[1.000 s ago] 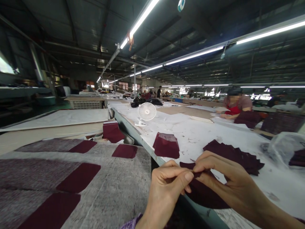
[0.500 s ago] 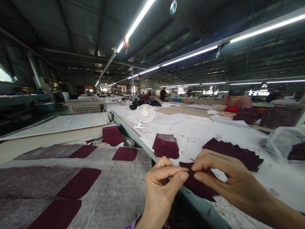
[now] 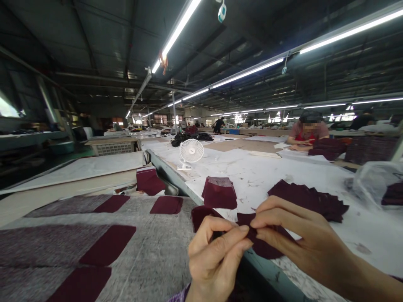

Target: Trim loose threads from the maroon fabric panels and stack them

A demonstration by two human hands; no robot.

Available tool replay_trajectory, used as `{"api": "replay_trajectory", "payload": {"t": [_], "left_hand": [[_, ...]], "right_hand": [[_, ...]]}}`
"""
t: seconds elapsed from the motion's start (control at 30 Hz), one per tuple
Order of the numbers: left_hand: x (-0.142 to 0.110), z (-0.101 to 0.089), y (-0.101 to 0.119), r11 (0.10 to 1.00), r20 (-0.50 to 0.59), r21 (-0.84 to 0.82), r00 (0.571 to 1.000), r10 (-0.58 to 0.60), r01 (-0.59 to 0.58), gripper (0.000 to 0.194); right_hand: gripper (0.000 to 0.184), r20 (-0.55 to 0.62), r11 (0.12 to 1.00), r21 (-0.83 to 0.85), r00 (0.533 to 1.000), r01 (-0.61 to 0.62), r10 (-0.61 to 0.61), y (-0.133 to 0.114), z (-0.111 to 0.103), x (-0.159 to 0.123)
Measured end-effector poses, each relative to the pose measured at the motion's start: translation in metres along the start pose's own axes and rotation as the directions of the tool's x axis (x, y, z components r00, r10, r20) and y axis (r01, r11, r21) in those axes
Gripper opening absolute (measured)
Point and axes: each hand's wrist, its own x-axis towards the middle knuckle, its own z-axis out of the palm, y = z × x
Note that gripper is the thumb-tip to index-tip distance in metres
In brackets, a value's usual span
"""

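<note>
In the head view my left hand (image 3: 217, 251) is closed in a pinch, its fingertips meeting those of my right hand. A curved maroon fabric piece (image 3: 201, 214) shows behind its knuckles and seems caught in its grip. My right hand (image 3: 292, 235) pinches the edge of a dark maroon fabric piece (image 3: 267, 243), which hangs over the table's edge below the fingers. The fingers cover where the cloth is gripped. Just beyond lies a neat stack of maroon fabric pieces (image 3: 219, 193), with a fanned pile of darker pieces (image 3: 308, 199) to its right.
A white table (image 3: 239, 170) runs away from me, carrying a small white fan (image 3: 191, 151). Grey speckled cloth (image 3: 151, 247) with maroon patches spreads on the left. A clear plastic bag (image 3: 371, 182) sits at right. A co-worker (image 3: 307, 132) works across the table.
A curved maroon piece now shows behind my left hand, where none was visible before. My left fingers have shifted and turned; the right hand keeps its pinch almost in place.
</note>
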Motion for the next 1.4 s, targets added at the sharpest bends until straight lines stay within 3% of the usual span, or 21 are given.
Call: {"api": "replay_trajectory", "payload": {"t": [0.73,1.2,1.4], "left_hand": [[-0.0038,-0.0006,-0.0015,0.987,0.037,-0.069,0.990,-0.140,0.142,0.027],[-0.0033,0.0001,0.0032,0.929,0.100,-0.192,0.947,-0.304,0.318,0.020],[-0.0036,0.0016,0.0037,0.940,0.091,-0.179,0.956,-0.278,0.291,0.020]], "right_hand": [[0.017,0.014,0.985,-0.131,0.994,0.109,-0.108,-0.0015,-0.0022,-0.0044],[0.014,0.059,0.985,-0.141,0.994,0.095,-0.087,-0.0033,-0.0027,-0.0050],[0.013,0.090,0.995,-0.073,0.994,0.064,-0.057,-0.0078,-0.0025,-0.0050]]}}
